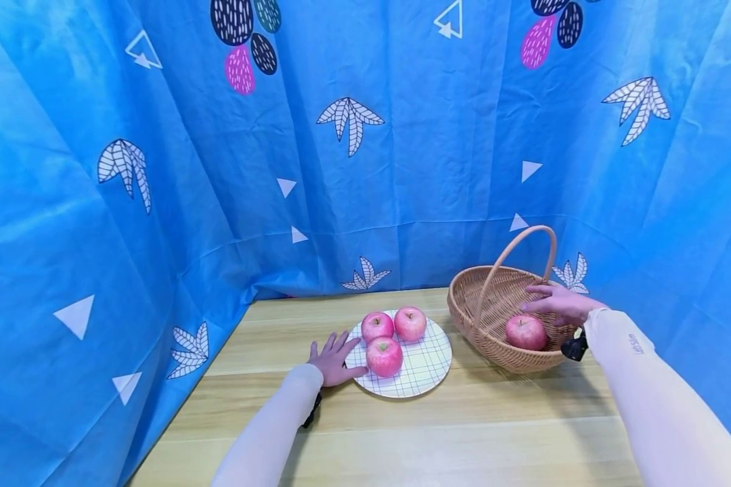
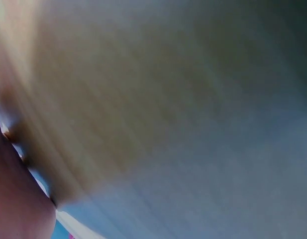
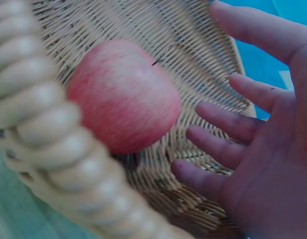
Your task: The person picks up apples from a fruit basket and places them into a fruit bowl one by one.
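Three pink-red apples sit on a round white plate (image 1: 423, 375) with a checked pattern; the front apple (image 1: 384, 356) is nearest to my left hand. The left hand (image 1: 335, 362) lies at the plate's left rim, fingers spread, thumb toward that apple; whether they touch is unclear. A single apple (image 1: 526, 332) lies inside the wicker basket (image 1: 463, 297). Over the basket's right side reaches my right hand (image 1: 560, 304), its fingers extended. In the right wrist view a gap shows between those fingers (image 3: 218, 144) and the basket apple (image 3: 126, 97). The left wrist view is mostly blurred wood.
The basket's tall arched handle (image 1: 493, 270) rises across its middle. A wooden table (image 1: 402, 446) carries the plate and basket. Behind and at both sides hangs a blue patterned curtain (image 1: 432, 169), close to the table's back edge.
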Available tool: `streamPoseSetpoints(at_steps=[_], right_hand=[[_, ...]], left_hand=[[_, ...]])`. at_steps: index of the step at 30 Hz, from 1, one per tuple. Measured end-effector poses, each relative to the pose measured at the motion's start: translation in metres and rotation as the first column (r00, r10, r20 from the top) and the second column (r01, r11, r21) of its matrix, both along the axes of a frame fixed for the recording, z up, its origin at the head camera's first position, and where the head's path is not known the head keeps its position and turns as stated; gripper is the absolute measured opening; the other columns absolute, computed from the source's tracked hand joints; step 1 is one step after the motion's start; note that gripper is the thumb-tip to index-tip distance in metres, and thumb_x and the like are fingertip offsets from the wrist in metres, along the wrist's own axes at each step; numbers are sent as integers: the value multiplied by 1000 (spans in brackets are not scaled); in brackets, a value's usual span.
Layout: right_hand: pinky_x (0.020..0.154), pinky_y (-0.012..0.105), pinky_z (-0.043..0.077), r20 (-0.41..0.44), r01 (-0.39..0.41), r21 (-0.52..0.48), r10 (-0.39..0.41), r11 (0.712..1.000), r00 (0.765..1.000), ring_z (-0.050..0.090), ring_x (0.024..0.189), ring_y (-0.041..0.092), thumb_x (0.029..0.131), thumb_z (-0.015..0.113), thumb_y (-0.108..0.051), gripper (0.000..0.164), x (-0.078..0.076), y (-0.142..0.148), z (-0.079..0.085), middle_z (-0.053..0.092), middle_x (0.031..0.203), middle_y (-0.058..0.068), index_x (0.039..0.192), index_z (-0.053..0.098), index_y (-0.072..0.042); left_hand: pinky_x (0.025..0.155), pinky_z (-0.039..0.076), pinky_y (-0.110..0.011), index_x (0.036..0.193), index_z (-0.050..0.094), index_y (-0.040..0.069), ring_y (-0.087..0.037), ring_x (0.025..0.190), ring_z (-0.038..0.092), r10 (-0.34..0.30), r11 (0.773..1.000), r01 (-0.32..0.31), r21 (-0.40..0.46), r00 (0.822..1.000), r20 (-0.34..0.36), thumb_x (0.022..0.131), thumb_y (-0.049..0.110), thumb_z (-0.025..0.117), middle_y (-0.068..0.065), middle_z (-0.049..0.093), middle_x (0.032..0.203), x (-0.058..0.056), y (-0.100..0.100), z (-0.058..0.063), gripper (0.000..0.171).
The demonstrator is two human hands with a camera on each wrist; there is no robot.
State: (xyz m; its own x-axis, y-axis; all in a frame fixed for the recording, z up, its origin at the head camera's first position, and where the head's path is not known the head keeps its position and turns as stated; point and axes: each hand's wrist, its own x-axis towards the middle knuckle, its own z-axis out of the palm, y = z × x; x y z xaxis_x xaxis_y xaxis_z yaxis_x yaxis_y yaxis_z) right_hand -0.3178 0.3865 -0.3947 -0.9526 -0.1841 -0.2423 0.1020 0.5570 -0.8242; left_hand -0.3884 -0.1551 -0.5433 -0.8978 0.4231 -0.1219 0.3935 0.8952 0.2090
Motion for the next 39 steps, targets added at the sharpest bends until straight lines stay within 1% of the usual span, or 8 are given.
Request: streamPoseSetpoints(at_steps=[3,9,17,25,28,30,32,39], right_hand=[[103,60,45,4,19,-3,-19,1000,1000,26,140,54,94,68,-35,89,-2,2,-7,-9,160,34,158,19,3],[96,53,49,52,9,37,-11,999,999,34,135,46,93,69,-41,95,-3,4,-17,8,160,36,159,15,2],[99,60,48,87,-16,55,11,998,996,31,138,56,93,68,-32,92,2,-2,-20,11,158,39,158,13,4],[100,59,47,29,-140,216,137,966,990,32,134,57,88,71,-28,93,4,-3,-18,15,153,44,156,18,7],[81,42,54,74,-134,193,122,972,990,58,98,40,85,75,-25,99,3,-5,-19,41,137,40,158,14,4],[64,30,50,121,-116,145,99,983,988,55,72,23,83,76,-20,103,2,-6,-21,52,123,31,159,10,2],[54,25,43,162,-97,103,80,990,984,44,58,12,82,76,-16,106,1,-5,-23,54,115,21,160,6,0],[56,24,44,161,-98,94,82,991,983,47,59,11,82,76,-13,106,2,-3,-26,52,116,21,159,6,2]], left_hand=[[118,0,-71,160,19,41,-32,158,2,-2,1000,2,0,1000,0,79,92,36,2,7,171,0,0,0,97],[118,-1,-71,160,20,41,-32,158,1,-4,1000,4,0,1000,3,79,93,36,2,7,171,0,0,-1,98],[118,1,-72,161,20,38,-34,157,4,-18,1000,18,-11,1000,3,81,91,36,-1,9,171,5,3,5,98],[118,1,-71,161,20,38,-34,157,4,-14,1000,14,4,1000,-3,82,90,37,-2,9,171,7,2,8,96],[118,0,-72,161,20,40,-34,157,3,-11,1000,11,16,1000,-5,81,91,36,-1,8,171,3,1,3,96],[118,-1,-72,161,19,40,-34,157,2,-11,1000,11,16,1000,-6,80,92,35,0,7,171,0,0,0,97],[118,-2,-72,160,19,40,-34,157,2,-10,1000,10,18,1000,-3,80,93,35,0,6,171,-1,0,-1,97],[118,-2,-72,161,19,40,-34,157,2,-13,1000,13,10,1000,5,79,93,35,0,6,171,-1,0,1,99]])
